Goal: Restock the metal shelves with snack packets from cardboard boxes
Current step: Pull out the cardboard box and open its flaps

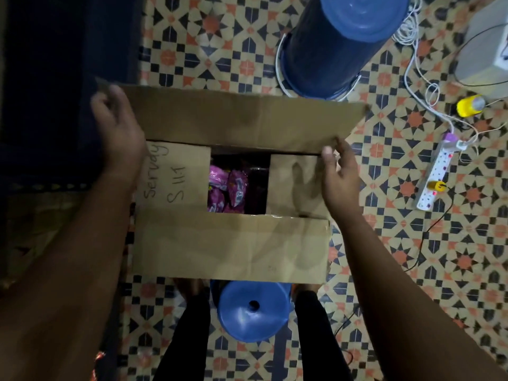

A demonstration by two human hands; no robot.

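While our left hand (pixel 118 130) and right hand (pixel 339 174) pinch the far flap's ends at ten and three o'clock, the cardboard box (pixel 231 243) sits before us; its pink snack packets (pixel 228 188) look light, crinkly, best pinched at edges.

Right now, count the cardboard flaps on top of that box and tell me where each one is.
4. The far flap is held by both hands, left hand and right hand. The near flap lies flat. The left flap carries handwriting. The right flap is folded in.
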